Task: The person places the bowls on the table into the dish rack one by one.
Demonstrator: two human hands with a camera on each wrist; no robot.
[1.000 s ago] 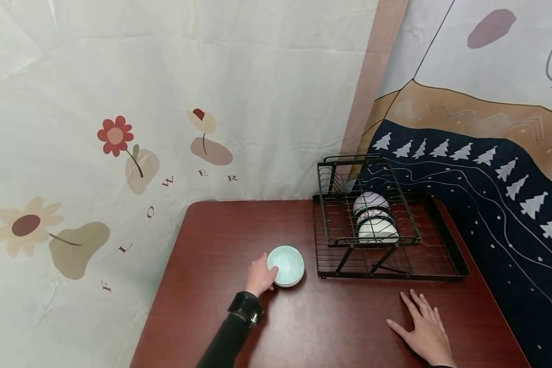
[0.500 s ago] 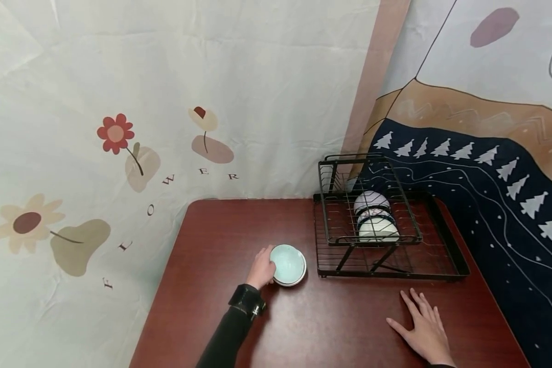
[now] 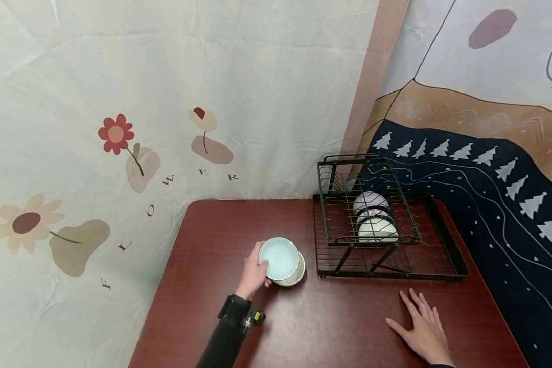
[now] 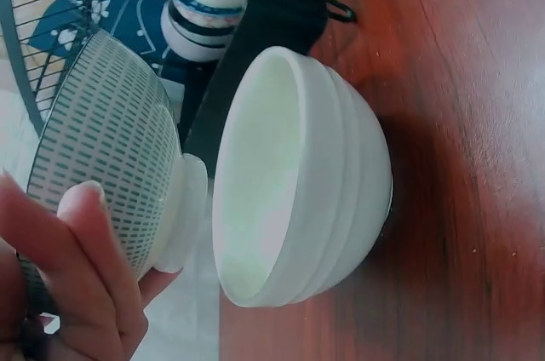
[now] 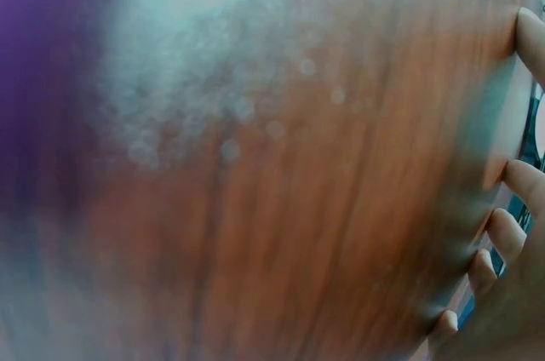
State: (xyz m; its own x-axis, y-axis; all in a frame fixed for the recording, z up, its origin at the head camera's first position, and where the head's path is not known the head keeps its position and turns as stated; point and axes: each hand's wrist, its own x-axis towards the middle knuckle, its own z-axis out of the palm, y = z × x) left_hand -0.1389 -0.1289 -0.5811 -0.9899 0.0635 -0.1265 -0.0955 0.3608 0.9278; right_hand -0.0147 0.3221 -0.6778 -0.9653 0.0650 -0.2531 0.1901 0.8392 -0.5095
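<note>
My left hand [image 3: 252,276] grips a pale blue bowl [image 3: 279,258] by its left rim, thumb on the near inner edge. In the left wrist view this bowl's outside [image 4: 111,140] has rows of grey-green dashes, and fingers [image 4: 85,225] lie against it. It is lifted up and to the left of a white bowl [image 3: 295,278], overlapping it in the head view. The white bowl stands upright on the table, its side [image 4: 341,182] ridged. My right hand [image 3: 425,332] rests flat on the table at the lower right, fingers spread and holding nothing.
A black two-tier dish rack [image 3: 372,243] stands at the back right of the reddish-brown table [image 3: 221,225]. Several bowls [image 3: 376,220] lean in a row in it. A printed cloth [image 3: 276,102] hangs right behind the table.
The pale blue bowl has come up off the white bowl and shifted left in my left hand, baring more of the white bowl. The right hand has not moved.
</note>
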